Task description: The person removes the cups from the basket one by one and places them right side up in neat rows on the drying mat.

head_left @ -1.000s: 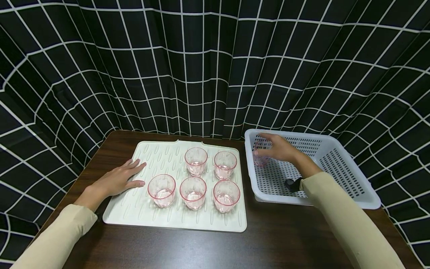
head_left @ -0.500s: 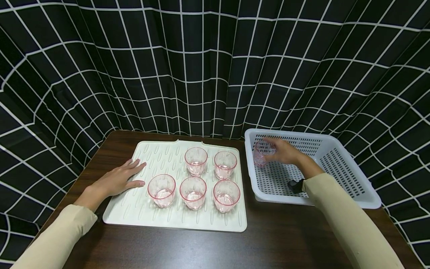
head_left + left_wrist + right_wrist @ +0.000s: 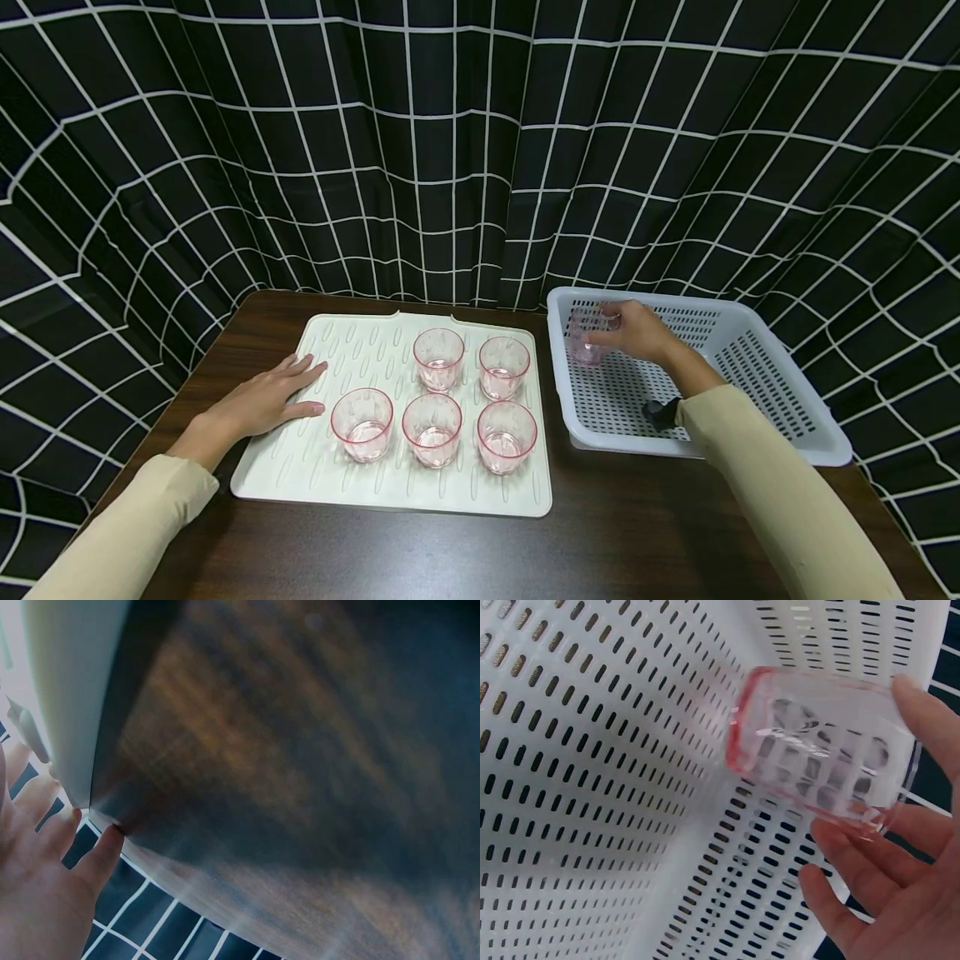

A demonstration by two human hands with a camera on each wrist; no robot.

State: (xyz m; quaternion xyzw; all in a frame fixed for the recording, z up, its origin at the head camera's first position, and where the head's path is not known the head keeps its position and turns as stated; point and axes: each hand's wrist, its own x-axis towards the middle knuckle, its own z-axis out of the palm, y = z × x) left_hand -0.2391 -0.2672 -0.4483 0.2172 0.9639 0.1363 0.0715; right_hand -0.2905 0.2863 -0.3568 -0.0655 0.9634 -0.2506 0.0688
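Observation:
In the head view my right hand [image 3: 633, 333] is inside the left end of a white perforated basket [image 3: 772, 392], holding a clear pink-tinted glass [image 3: 583, 342]. The right wrist view has this glass [image 3: 817, 750] lying sideways between thumb and fingers, its red rim turned away from the palm. My left hand [image 3: 262, 400] rests with spread fingers on the left edge of a white ribbed draining tray [image 3: 300, 471]. Several similar glasses stand upright on that tray, including a front left glass [image 3: 362, 427] nearest the left hand.
The tray and basket sit side by side on a dark wooden table [image 3: 390, 550]. A black curtain [image 3: 450, 167] with white grid lines hangs behind them and along both sides. A dark strap [image 3: 662, 414] shows at the right wrist.
Inside the basket, my right hand has taken hold of the glass and shifted slightly right, and the glass has turned in its grip. My left hand and the glasses on the tray stay put.

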